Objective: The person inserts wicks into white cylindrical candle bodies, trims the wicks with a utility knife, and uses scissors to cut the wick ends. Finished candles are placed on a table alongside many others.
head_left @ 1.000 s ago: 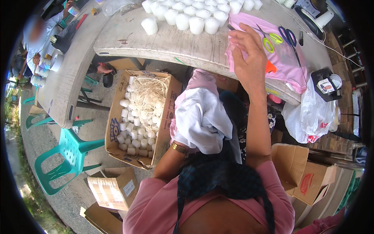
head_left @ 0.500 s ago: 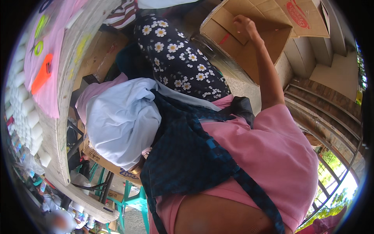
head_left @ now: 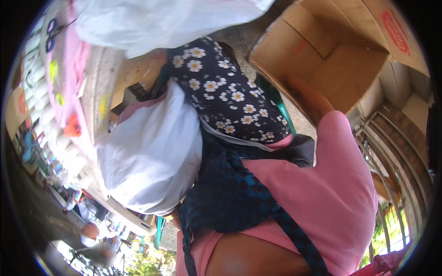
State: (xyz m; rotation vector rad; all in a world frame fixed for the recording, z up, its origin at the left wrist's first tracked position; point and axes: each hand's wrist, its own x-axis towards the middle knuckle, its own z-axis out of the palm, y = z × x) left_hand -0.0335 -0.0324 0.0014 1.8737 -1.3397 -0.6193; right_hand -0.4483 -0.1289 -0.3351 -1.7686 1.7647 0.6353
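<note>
My right forearm reaches across to a large open cardboard box [head_left: 354, 69]. My right hand [head_left: 297, 87] is at the near side of the box's opening, dark and blurred, so its fingers cannot be made out. A white cloth [head_left: 147, 152] lies bunched over my left side and covers that arm; my left hand does not show. Another pale white sheet [head_left: 170, 23], cloth or plastic, spreads across the top of the view, above my daisy-print trousers [head_left: 230, 92]. I wear a dark blue checked apron [head_left: 225, 193] over a pink shirt.
Along the left runs a wooden table [head_left: 106, 78] with pink cloth [head_left: 73, 96], an orange-handled tool [head_left: 72, 126], and dark-handled scissors [head_left: 50, 34]. Rows of white rolls [head_left: 39, 83] stand beyond it. Metal bars [head_left: 396, 152] rise at the right.
My right hand has dropped from above the box toward its near side. The white sheet at the top has come further into view. The view has shifted, and the white cloth has shifted with my left side.
</note>
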